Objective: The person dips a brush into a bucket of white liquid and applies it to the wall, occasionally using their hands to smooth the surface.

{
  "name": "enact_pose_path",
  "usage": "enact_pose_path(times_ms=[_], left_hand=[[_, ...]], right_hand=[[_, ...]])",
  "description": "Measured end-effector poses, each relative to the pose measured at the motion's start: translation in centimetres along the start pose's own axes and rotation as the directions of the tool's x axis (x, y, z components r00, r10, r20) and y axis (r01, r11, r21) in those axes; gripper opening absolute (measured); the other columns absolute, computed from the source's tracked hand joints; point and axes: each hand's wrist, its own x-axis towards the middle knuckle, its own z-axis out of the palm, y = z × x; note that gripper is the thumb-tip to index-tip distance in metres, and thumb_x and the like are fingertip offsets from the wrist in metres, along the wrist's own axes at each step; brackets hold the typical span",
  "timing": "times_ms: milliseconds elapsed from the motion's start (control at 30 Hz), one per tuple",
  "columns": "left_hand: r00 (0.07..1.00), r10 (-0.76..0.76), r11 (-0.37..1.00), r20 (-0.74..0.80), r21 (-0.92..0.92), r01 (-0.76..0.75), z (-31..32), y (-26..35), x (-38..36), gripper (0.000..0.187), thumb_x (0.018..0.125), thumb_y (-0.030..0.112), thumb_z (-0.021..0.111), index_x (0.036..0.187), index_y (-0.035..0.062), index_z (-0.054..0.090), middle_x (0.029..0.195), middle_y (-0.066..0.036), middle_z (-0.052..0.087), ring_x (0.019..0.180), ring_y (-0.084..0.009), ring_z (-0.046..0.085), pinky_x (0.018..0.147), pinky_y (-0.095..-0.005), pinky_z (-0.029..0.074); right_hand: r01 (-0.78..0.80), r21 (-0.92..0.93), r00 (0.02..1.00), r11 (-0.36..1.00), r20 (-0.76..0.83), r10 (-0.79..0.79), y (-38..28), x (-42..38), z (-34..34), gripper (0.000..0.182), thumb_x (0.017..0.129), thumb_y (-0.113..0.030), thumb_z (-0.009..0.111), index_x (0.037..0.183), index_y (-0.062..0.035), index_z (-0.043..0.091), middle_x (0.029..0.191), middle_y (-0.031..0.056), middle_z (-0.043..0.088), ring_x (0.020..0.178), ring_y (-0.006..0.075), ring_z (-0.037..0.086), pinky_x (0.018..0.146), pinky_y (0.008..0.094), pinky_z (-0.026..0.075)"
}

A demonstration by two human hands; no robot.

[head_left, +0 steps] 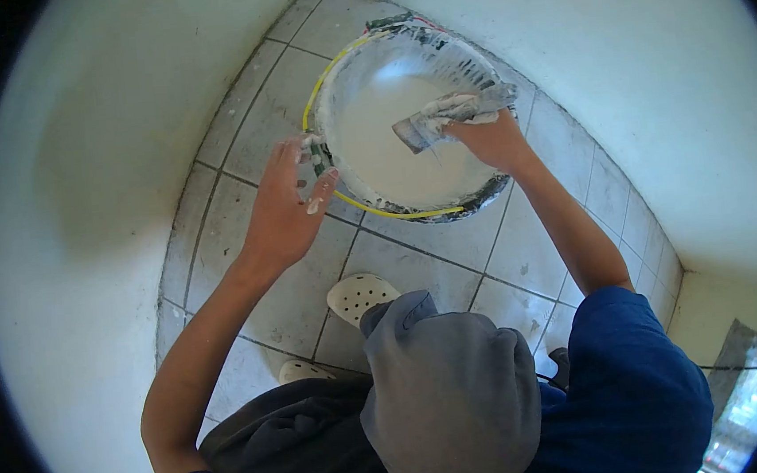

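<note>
My right hand (486, 135) is closed around a putty knife (413, 134), held above the tub. Wet white paste coats the fingers and much of the tool, and its flat blade points left. Below it, a round tub (327, 120) holds a smooth off-white paste (390, 160), with smears up its inner wall. At the tub's left rim my left hand (282, 200) is open, thumb and fingers apart, beside a dark green piece (319, 158) on the rim. Dabs of paste cling to its fingertips and thumb.
A yellow band (377, 212) runs around part of the tub. It stands on grey floor tiles (426, 273) in a corner between two pale walls (96, 152). My white perforated clog (356, 296) is close in front of the tub. Something shiny (751, 398) lies at lower right.
</note>
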Motion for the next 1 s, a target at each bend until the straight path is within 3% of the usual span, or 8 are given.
enact_pose_path(times_ms=[233,400,733,800,867,900,967,1000], left_hand=[[0.997,-0.074,0.993,-0.011,-0.090,0.073,-3.3,0.4,-1.0,0.043,0.086,0.015,0.055,0.125,0.0049,0.037,0.120,-0.013,0.045,0.102,-0.0225,0.053,0.084,-0.0344,0.045],[0.955,-0.238,0.966,0.177,-0.058,0.252,-6.4,-2.4,-2.2,0.039,0.086,0.027,0.054,0.113,-0.0001,0.046,0.109,-0.018,0.053,0.100,-0.0285,0.055,0.081,-0.0370,0.044],[0.851,-0.423,0.895,0.310,0.288,0.340,-10.1,-6.8,-8.5,0.054,0.086,0.046,0.047,0.111,-0.0023,0.049,0.112,-0.023,0.053,0.106,-0.0354,0.050,0.090,-0.0415,0.039],[0.820,-0.479,0.871,0.314,0.286,0.399,-10.7,-8.3,-10.5,0.054,0.086,0.046,0.046,0.110,-0.0017,0.049,0.114,-0.022,0.053,0.106,-0.0349,0.050,0.091,-0.0414,0.039],[0.835,-0.490,0.865,0.250,0.263,0.428,-10.9,-9.9,-12.3,0.056,0.087,0.047,0.044,0.115,-0.0009,0.047,0.118,-0.021,0.051,0.110,-0.0344,0.048,0.093,-0.0409,0.038],[0.838,-0.508,0.841,0.199,0.324,0.433,-10.4,-12.2,-13.6,0.057,0.087,0.047,0.043,0.119,-0.0001,0.045,0.120,-0.020,0.049,0.113,-0.0342,0.046,0.094,-0.0408,0.037],[0.760,-0.621,0.745,0.189,0.442,0.499,-11.0,-14.3,-15.4,0.058,0.087,0.046,0.043,0.123,0.0014,0.042,0.123,-0.020,0.047,0.117,-0.0339,0.042,0.097,-0.0410,0.035],[0.669,-0.711,0.668,0.216,0.506,0.546,-12.0,-14.4,-16.1,0.057,0.087,0.045,0.043,0.125,0.0021,0.041,0.124,-0.020,0.046,0.118,-0.0337,0.041,0.098,-0.0412,0.034]], right_hand=[[0.034,-0.060,0.995,0.998,0.094,-0.029,5.5,3.4,4.9,0.034,0.073,-0.012,0.066,0.103,0.0014,0.056,0.098,0.0118,0.062,0.089,0.0185,0.058,0.078,0.0294,0.047],[-0.563,0.341,0.823,0.753,0.318,0.471,-0.6,2.8,1.5,0.030,0.076,-0.007,0.063,0.103,0.0045,0.055,0.099,0.0129,0.061,0.087,0.0237,0.060,0.071,0.0306,0.051],[-0.370,0.851,0.916,0.374,0.265,0.302,-2.0,1.6,-1.5,0.036,0.087,-0.010,0.053,0.120,0.0015,0.046,0.118,0.0128,0.052,0.104,0.0222,0.052,0.090,0.0323,0.043],[-0.035,0.490,0.997,0.871,0.082,-0.006,-5.7,-0.2,-0.1,0.036,0.088,-0.010,0.052,0.121,0.0022,0.046,0.118,0.0136,0.051,0.103,0.0211,0.052,0.092,0.0318,0.043],[0.265,0.229,0.958,0.937,0.048,-0.283,-8.7,-1.4,2.4,0.036,0.088,-0.011,0.052,0.121,0.0026,0.045,0.117,0.0147,0.051,0.103,0.0197,0.052,0.092,0.0312,0.042],[0.353,0.244,0.927,0.903,0.043,-0.374,-9.9,-1.4,4.3,0.036,0.089,-0.011,0.052,0.120,0.0026,0.046,0.116,0.0154,0.052,0.102,0.0190,0.052,0.092,0.0310,0.043],[-0.237,0.936,0.968,0.259,0.249,-0.013,-15.2,-2.5,9.0,0.036,0.089,-0.010,0.051,0.122,0.0024,0.045,0.113,0.0156,0.053,0.102,0.0200,0.053,0.092,0.0310,0.043],[-0.309,0.945,0.928,0.106,0.324,-0.182,-16.2,-3.3,12.0,0.037,0.088,-0.009,0.051,0.123,0.0019,0.043,0.112,0.0151,0.053,0.104,0.0215,0.052,0.093,0.0322,0.043]])
